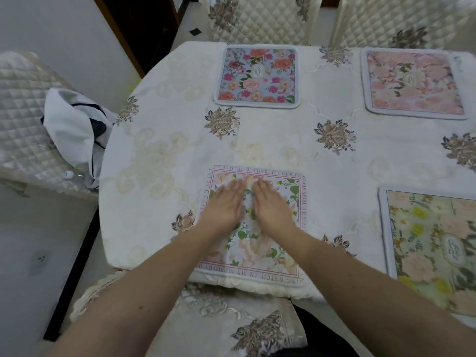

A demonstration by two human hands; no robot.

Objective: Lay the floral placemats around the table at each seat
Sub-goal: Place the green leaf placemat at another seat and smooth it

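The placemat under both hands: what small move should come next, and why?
Probably slide both hands apart toward its side edges to smooth it. The left hand and right hand lie flat, side by side, at the middle of the placemat, which already sits at the table's near edge.

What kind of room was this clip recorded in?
Most likely a home dining room: a table under an embroidered tablecloth, quilted chair covers at the seats, and floral placemats laid out, one under both flat hands.
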